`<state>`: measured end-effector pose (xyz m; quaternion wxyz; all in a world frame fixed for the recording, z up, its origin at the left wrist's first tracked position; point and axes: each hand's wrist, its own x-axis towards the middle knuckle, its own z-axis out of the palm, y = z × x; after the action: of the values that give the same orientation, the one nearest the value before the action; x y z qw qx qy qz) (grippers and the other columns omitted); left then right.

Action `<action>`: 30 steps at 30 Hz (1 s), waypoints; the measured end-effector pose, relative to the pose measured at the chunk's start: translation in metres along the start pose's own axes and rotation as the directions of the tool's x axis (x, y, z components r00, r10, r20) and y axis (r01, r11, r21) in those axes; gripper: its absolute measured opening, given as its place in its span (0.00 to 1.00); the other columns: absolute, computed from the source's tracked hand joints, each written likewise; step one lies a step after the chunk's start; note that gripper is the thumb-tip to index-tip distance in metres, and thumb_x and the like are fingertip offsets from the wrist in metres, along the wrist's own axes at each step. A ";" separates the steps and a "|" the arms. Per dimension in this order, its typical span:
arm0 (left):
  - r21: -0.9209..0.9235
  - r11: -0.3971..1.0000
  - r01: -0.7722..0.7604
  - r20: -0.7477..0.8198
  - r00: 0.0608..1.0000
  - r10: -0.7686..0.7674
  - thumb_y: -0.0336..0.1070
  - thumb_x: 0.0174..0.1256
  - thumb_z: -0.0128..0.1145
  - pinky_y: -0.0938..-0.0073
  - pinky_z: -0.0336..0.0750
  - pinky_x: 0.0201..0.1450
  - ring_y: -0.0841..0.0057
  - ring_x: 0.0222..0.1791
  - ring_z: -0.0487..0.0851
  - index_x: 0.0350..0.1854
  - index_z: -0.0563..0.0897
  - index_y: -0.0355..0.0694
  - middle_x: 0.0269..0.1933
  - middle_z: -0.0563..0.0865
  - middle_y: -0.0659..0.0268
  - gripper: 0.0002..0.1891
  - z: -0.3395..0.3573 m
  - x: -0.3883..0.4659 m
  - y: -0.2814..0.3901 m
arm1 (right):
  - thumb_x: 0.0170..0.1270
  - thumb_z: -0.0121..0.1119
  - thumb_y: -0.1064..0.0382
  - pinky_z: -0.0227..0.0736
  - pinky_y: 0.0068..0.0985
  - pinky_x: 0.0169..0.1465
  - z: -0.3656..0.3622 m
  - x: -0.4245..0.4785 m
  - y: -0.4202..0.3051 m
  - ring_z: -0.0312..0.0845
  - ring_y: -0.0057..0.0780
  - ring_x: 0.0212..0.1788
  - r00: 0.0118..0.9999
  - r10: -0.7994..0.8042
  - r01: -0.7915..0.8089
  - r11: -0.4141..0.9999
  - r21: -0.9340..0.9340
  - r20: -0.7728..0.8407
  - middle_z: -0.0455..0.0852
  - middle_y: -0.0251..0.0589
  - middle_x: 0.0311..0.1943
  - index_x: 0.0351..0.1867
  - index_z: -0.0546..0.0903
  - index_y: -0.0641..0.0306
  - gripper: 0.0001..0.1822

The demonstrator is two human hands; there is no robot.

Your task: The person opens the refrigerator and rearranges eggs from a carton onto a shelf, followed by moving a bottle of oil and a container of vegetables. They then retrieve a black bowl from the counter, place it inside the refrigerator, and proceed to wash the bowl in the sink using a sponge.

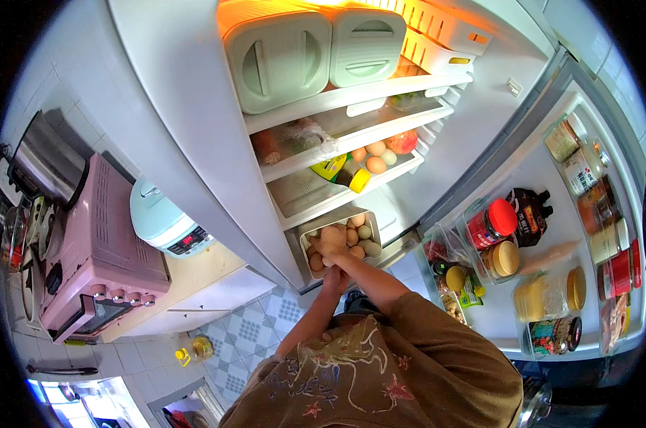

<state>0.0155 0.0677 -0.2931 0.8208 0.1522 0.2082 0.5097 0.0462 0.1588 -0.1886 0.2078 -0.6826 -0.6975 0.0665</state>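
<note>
A cream plastic bin (377, 224) sits at the bottom of the open refrigerator and holds several brown and pale eggs (364, 232). My right hand (332, 239) reaches into it from above, over the eggs on the left side. Its fingers are partly hidden, so whether an egg is in them cannot be made out. Just outside the bin's front edge is my left hand (335, 280), beneath my right wrist. What it touches is hidden. Above the bin, a glass shelf (296, 195) carries more eggs (376, 165), a reddish fruit (402, 141) and a yellow-capped bottle (344, 171).
The refrigerator door (555, 273) stands wide at right, its racks full of jars and pouches. Two pale green lidded containers (280, 61) fill the top shelf. At left are a pink toaster oven (106, 241) and a light-blue rice cooker (159, 214). An oil bottle (200, 349) is on the tiled floor.
</note>
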 end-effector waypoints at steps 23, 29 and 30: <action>-0.140 0.985 0.102 -0.208 0.969 -0.130 0.25 0.59 0.48 0.74 0.76 0.45 0.72 0.41 0.80 0.37 0.77 0.35 0.38 0.82 0.63 0.06 0.019 0.001 0.013 | 0.45 0.70 0.59 0.73 0.28 0.43 -0.029 -0.042 0.031 0.78 0.31 0.39 0.941 0.339 -0.223 0.626 0.747 -0.004 0.81 0.43 0.36 0.41 0.74 0.66 0.23; -0.203 0.972 0.120 -0.206 0.965 -0.162 0.22 0.59 0.47 0.69 0.76 0.52 0.67 0.45 0.80 0.37 0.75 0.29 0.40 0.80 0.58 0.06 0.017 0.005 0.013 | 0.49 0.67 0.68 0.68 0.19 0.40 -0.154 -0.047 0.013 0.72 0.21 0.35 0.828 0.339 0.128 0.662 0.739 -0.447 0.79 0.36 0.33 0.42 0.73 0.67 0.19; -0.224 0.968 0.116 -0.232 0.958 -0.168 0.22 0.59 0.47 0.68 0.76 0.54 0.66 0.45 0.79 0.37 0.74 0.28 0.41 0.80 0.57 0.06 0.011 0.004 0.012 | 0.47 0.68 0.66 0.67 0.23 0.41 -0.163 -0.030 0.017 0.70 0.24 0.35 0.803 0.356 0.119 0.691 0.713 -0.478 0.76 0.36 0.33 0.41 0.73 0.67 0.21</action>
<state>0.0133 0.0765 -0.2791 0.8342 -0.0149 0.2655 0.4832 0.1235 0.0993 -0.0537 0.6537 -0.5794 -0.4683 0.1327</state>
